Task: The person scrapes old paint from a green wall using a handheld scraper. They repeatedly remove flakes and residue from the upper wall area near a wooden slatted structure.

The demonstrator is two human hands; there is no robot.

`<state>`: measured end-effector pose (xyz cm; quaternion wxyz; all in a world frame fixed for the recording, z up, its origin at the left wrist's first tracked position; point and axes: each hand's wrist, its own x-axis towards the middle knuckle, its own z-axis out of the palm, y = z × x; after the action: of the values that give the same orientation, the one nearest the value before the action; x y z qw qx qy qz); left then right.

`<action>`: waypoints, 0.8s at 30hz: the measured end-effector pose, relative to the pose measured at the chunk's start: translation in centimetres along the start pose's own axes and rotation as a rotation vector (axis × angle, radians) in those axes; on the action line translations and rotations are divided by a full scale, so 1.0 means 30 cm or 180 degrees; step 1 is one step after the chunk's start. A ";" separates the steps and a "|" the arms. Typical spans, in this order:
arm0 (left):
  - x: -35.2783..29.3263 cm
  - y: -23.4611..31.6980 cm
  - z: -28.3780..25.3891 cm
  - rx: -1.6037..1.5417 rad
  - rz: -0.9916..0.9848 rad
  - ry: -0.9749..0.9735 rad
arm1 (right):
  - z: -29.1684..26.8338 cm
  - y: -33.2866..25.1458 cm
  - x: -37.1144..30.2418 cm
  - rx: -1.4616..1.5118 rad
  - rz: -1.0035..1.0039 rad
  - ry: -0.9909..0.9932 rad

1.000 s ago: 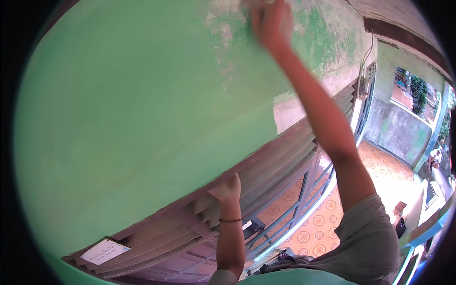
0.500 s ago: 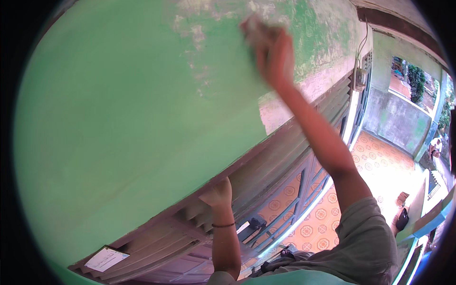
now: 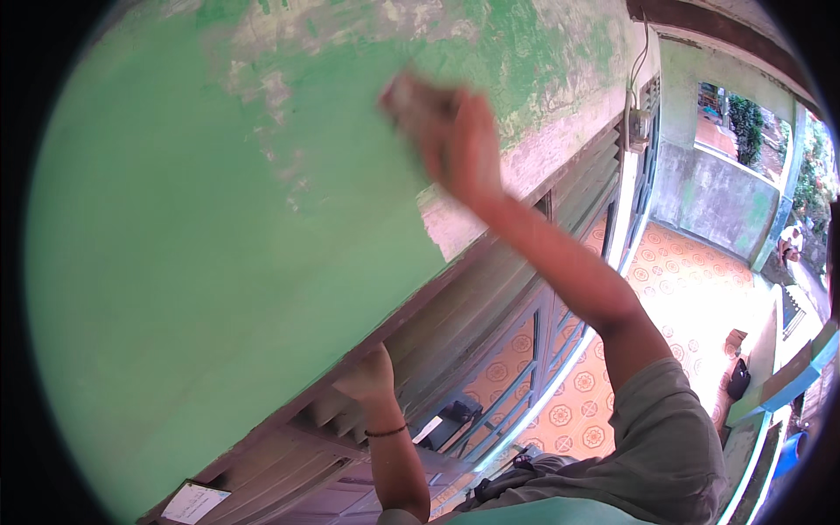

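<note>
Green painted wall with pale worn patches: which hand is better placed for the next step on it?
Right, probably: the bare right hand is raised at the green wall, near its pale patches. The bare left hand is lower, at the brown louvred slats below.

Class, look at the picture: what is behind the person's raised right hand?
Around the right hand, the green wall shows, with a pale patch just below it. The stretch directly behind the hand is covered, and blur leaves unclear what it holds, if anything.
</note>
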<state>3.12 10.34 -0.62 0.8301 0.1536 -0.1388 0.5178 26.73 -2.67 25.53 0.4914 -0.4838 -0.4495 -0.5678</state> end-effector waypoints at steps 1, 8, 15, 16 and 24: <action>0.002 -0.002 0.006 0.0229 0.0127 0.0077 | -0.030 -0.059 -0.065 0.0523 -0.0075 -0.0140; -0.011 -0.002 0.042 -0.0286 -0.0033 -0.0153 | 0.008 0.337 0.503 -0.0156 0.2157 0.0328; -0.005 -0.003 0.012 0.0134 0.0053 -0.0254 | -0.021 0.089 -0.052 -0.0092 -0.0783 0.0189; -0.002 -0.003 0.008 0.0231 0.0094 -0.0276 | -0.047 0.092 -0.109 0.0042 -0.1002 0.0099; 0.004 -0.004 0.011 0.0278 0.0147 -0.0489 | -0.022 0.495 0.257 -0.0043 0.1359 0.0344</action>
<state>3.26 10.26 -0.29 0.7974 0.2257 -0.1829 0.5290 41.04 -5.95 33.60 0.6205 -0.5403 -0.3060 -0.4790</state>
